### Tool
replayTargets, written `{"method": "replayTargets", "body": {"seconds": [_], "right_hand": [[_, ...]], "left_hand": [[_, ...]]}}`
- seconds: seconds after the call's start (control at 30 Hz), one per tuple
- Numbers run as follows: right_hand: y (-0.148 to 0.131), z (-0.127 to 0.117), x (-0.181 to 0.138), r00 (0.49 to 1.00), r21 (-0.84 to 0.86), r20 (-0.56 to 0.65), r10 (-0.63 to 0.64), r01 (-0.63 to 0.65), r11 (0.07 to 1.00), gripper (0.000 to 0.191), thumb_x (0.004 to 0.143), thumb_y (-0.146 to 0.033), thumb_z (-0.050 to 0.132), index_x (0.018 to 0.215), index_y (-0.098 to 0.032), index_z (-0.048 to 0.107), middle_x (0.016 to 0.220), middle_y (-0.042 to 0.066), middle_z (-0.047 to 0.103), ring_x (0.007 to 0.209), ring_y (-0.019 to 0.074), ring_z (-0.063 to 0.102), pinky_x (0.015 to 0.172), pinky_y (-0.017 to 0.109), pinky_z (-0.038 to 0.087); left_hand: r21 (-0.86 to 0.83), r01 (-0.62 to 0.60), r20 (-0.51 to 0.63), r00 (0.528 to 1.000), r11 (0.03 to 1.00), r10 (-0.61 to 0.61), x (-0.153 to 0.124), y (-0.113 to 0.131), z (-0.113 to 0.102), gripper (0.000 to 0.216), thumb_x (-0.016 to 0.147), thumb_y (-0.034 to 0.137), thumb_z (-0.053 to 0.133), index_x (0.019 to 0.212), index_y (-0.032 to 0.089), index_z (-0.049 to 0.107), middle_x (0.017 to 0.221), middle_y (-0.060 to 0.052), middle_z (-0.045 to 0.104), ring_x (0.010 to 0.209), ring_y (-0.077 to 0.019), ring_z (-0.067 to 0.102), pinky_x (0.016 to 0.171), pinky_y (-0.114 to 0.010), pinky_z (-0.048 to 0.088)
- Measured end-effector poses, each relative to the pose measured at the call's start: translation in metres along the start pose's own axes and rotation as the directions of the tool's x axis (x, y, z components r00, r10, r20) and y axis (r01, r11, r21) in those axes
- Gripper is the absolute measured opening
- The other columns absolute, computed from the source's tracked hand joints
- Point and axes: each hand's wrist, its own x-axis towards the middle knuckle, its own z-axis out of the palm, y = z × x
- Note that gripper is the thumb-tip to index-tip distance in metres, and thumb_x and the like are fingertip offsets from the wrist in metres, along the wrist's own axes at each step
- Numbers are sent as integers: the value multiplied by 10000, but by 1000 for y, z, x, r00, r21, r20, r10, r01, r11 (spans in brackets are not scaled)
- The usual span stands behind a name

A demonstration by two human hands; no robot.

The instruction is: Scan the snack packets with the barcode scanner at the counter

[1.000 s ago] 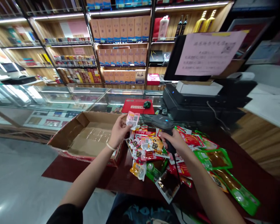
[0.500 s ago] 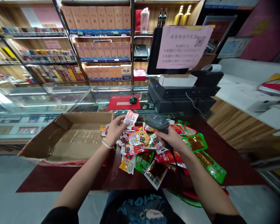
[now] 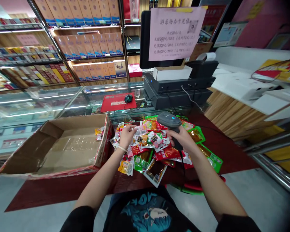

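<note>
My right hand (image 3: 181,139) is wrapped round the grip of a dark handheld barcode scanner (image 3: 169,121), its head pointing left over a heap of small snack packets (image 3: 149,145) on the dark red countertop (image 3: 219,141). My left hand (image 3: 127,135) is low over the left side of the heap, fingers pinched on a small pale packet (image 3: 140,130) just in front of the scanner. An open cardboard box (image 3: 60,145) lies to the left of that hand, with a couple of packets (image 3: 99,132) in its far right corner.
Behind the heap stand a black till (image 3: 176,90) with a monitor carrying a pink notice (image 3: 175,32), a red mouse mat (image 3: 118,102) with a mouse, and glass display cases (image 3: 38,103). Shelves of boxed goods (image 3: 87,42) fill the back wall. A white counter (image 3: 251,90) runs on the right.
My left hand has come down from a raised position, bringing the pale packet onto the heap near the scanner. The view has shifted right and tilted down. The scanner hand has stayed put.
</note>
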Motion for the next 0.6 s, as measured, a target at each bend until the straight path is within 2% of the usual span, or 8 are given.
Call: {"method": "replayTargets", "body": {"seconds": [0.07, 0.13, 0.2, 0.27, 0.33, 0.47, 0.6], "right_hand": [[2, -3, 0, 1000, 9, -4, 19, -19, 1000, 352, 760, -423, 776, 820, -246, 478, 530, -80, 511, 379, 100, 444, 386, 246, 361], [5, -5, 2, 999, 15, -7, 37, -37, 999, 367, 748, -438, 784, 829, -242, 485, 530, -77, 523, 375, 103, 448, 378, 245, 361], [7, -5, 5, 999, 11, -3, 47, -47, 999, 377, 738, -453, 787, 812, -237, 487, 522, -75, 524, 368, 104, 449, 373, 248, 369], [9, -3, 9, 999, 2, 3, 46, -46, 999, 377, 737, -454, 784, 784, -233, 482, 511, -75, 518, 363, 101, 448, 371, 246, 377], [9, 0, 12, 999, 4, 16, 38, -38, 999, 373, 740, -446, 781, 772, -233, 477, 505, -78, 513, 360, 98, 447, 366, 241, 376], [4, 9, 18, 999, 18, 50, 7, -8, 1000, 367, 750, -444, 773, 785, -232, 476, 520, -82, 513, 354, 91, 444, 359, 232, 367], [-3, 21, 23, 996, 6, 89, 21, -21, 1000, 364, 756, -446, 776, 777, -228, 485, 530, -75, 511, 361, 92, 446, 365, 236, 364]], "left_hand": [[15, 30, -65, 997, 999, -29, 9, -12, 3, 276, 832, 346, 618, 1036, 170, 678, 723, -6, 642, 632, -158, 602, 569, -249, 447], [70, 43, -77, 996, 997, -37, 13, -20, 3, 285, 835, 283, 614, 1085, 162, 676, 813, -35, 692, 716, -178, 649, 649, -275, 494], [155, 9, -70, 998, 988, 2, 14, -23, 0, 272, 823, 204, 619, 1080, 153, 691, 963, -76, 730, 897, -209, 683, 818, -323, 524], [224, -38, -73, 996, 974, 56, 12, -23, -3, 273, 807, 142, 626, 1068, 149, 706, 1124, -109, 722, 1091, -234, 654, 989, -367, 479], [240, -65, -74, 994, 969, 85, 10, -19, -5, 293, 806, 117, 628, 1085, 148, 710, 1205, -125, 702, 1176, -246, 622, 1066, -396, 433], [148, -115, -61, 990, 982, 125, 6, -6, -11, 259, 845, 153, 617, 1088, 163, 707, 1186, -118, 711, 1126, -241, 645, 1047, -417, 453], [2, -141, -86, 986, 990, 141, -6, 20, -22, 226, 852, 184, 622, 1067, 161, 688, 1084, -103, 726, 1000, -209, 675, 962, -379, 504]]}}
